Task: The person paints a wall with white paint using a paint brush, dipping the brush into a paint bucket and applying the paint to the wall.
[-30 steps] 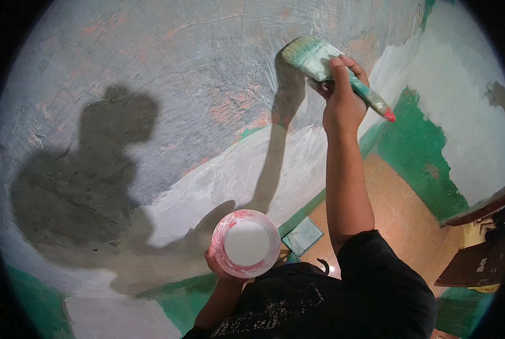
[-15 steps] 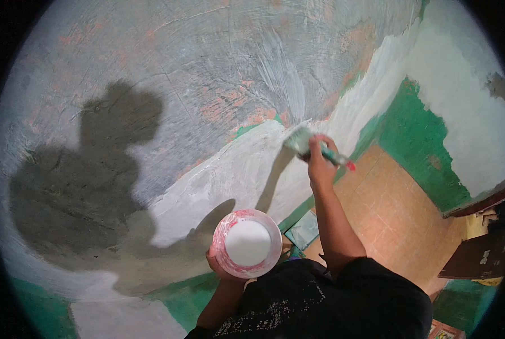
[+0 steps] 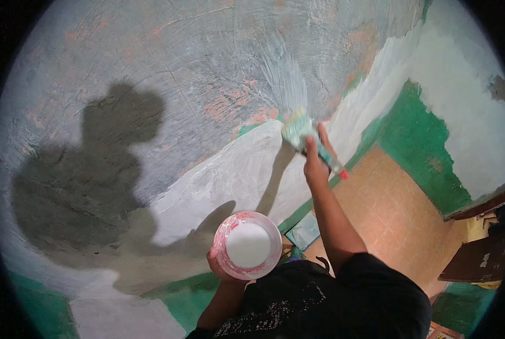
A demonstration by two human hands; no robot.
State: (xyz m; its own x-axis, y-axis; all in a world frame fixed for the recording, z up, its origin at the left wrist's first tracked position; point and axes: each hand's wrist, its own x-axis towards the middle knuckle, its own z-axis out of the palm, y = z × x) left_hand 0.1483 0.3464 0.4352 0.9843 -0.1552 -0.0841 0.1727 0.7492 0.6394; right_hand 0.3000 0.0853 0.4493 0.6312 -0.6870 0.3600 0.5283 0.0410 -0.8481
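Observation:
My right hand [image 3: 317,161] is closed round the handle of a wide paintbrush [image 3: 299,129]. The brush is blurred, its bristles smeared pale and its handle green with a red tip. Its bristle end is over the wall [image 3: 235,144], close to the border between white paint and bare grey plaster; whether it touches cannot be made out. A fan of pale streaks [image 3: 285,73] lies just above it. In my left hand [image 3: 214,263] is a round bowl [image 3: 221,239] of white paint [image 3: 248,244], its inner wall smeared pink and white.
To the right, an orange-tan tiled floor [image 3: 377,203] meets a wall with a green painted patch [image 3: 413,141]. A pale blue-green box-like thing [image 3: 304,230] stands beside the bowl. At the far right is a dark brown panel [image 3: 476,254]. My shadow [image 3: 77,192] covers the wall's left part.
My right hand has tilted the brush, carrying its bristles upward toward the pale streaks while the red handle tip swings slightly down and left. The bowl stays nearly still in my left hand.

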